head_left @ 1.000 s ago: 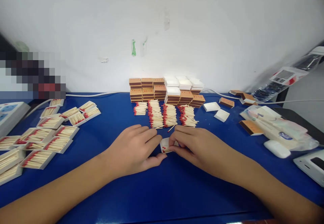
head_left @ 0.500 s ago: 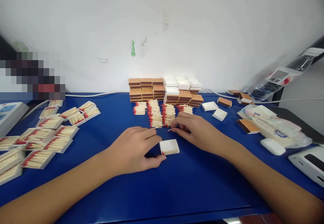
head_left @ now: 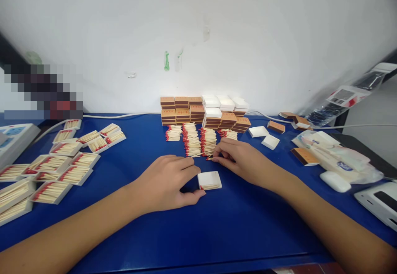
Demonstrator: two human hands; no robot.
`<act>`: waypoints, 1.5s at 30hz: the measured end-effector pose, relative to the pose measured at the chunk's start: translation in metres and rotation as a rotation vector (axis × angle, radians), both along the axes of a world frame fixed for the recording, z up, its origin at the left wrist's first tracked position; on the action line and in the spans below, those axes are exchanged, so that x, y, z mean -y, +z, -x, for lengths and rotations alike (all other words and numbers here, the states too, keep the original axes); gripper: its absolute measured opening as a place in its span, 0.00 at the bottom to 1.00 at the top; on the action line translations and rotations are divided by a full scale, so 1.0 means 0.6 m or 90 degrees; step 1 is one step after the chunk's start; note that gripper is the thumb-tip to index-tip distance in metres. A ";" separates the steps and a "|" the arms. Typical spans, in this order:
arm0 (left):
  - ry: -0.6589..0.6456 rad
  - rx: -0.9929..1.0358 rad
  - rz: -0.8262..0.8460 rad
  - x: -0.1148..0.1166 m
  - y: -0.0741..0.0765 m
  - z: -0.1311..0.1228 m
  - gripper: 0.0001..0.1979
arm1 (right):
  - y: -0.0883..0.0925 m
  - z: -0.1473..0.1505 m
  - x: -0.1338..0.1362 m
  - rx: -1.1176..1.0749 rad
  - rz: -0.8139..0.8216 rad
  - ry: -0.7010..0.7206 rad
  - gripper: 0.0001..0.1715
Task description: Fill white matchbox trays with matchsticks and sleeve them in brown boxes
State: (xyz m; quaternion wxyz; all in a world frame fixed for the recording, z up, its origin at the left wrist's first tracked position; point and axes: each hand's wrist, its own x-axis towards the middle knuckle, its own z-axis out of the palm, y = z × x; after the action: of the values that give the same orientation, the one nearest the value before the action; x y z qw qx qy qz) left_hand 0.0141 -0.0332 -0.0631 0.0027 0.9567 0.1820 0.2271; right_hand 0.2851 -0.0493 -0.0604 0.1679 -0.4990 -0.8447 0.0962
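- A glossy blue table (head_left: 198, 237) lies under both hands; beyond the fingertips rises a scuffed white wall (head_left: 124, 26).
- The left hand (head_left: 167, 183) has thumb and forefinger spread at the near and far left corners of a small white tray (head_left: 209, 177); whether they grip it, I cannot tell.
- That tray holds a few matches along its near side.
- The right hand (head_left: 240, 156) bunches its fingertips beside the red-tipped match piles (head_left: 208, 141); whether they pinch a match is unclear.
- Well left of the left fingers, trays (head_left: 64, 192) brim with thin wooden matches.
- Beyond both hands stand stacked brown cardboard matchboxes (head_left: 182, 112).
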 end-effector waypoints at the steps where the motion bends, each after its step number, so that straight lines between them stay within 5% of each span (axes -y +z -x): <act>1: 0.000 0.000 0.001 0.000 0.000 0.000 0.12 | 0.000 -0.001 0.001 0.001 0.002 0.001 0.08; 25: 0.001 0.003 0.011 -0.005 0.000 0.002 0.12 | 0.011 0.010 0.016 0.030 0.014 -0.025 0.06; 36: 0.026 0.018 0.002 -0.008 0.000 0.001 0.13 | 0.029 0.045 0.056 -0.028 0.048 0.064 0.05; 45: 0.011 0.004 0.004 -0.007 -0.003 0.003 0.14 | 0.011 0.009 0.018 -0.009 -0.073 -0.004 0.07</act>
State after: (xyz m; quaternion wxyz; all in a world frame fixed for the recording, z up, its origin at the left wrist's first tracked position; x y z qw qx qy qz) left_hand 0.0121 -0.0293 -0.0647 0.0041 0.9543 0.1909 0.2299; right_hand 0.2796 -0.0602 -0.0538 0.2023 -0.4906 -0.8461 0.0503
